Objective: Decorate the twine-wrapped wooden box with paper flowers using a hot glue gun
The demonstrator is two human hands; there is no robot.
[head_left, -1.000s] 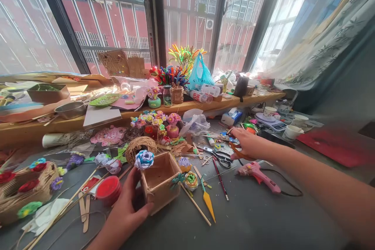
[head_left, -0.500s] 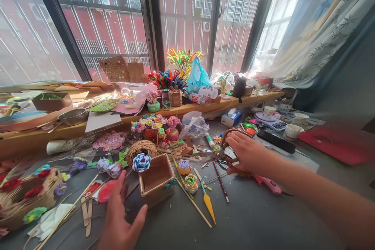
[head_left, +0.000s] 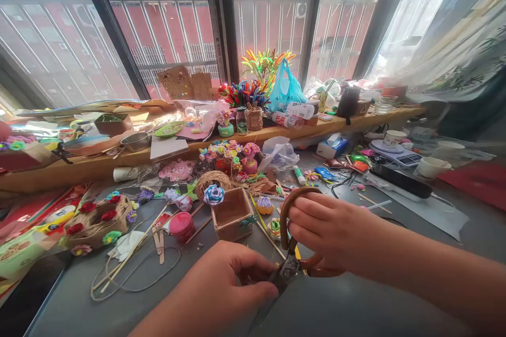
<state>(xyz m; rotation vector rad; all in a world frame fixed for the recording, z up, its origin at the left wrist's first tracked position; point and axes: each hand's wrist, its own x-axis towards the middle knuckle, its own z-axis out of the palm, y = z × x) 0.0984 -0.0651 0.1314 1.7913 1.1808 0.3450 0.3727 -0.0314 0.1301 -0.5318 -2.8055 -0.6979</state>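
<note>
My right hand (head_left: 324,226) has its fingers through the brown loop handles of a pair of scissors (head_left: 290,268), whose dark metal blades point down toward the near edge of the view. Beside the pivot, my left hand (head_left: 241,274) is closed around the blades with thumb and fingers; the fingertips are partly hidden. Just beyond my hands stands an open cardboard box (head_left: 232,231) with a blue-and-white paper rose (head_left: 214,195) at its rim. Close to the scissors lie a purple-and-orange paper flower (head_left: 264,204) and a green-and-cream rolled flower (head_left: 274,228).
A twine-wrapped box with red flowers (head_left: 100,221), a pink tub (head_left: 182,225) and wooden sticks (head_left: 159,246) lie to the left. On the right are a black phone (head_left: 401,181) and a scale (head_left: 395,154) with a paper cup. A crowded wooden ledge (head_left: 197,145) runs behind.
My right hand has brought the scissors nearer and left, off the cluttered tabletop. My left hand, spread before, has moved right and closed on the blades. The view has turned slightly left.
</note>
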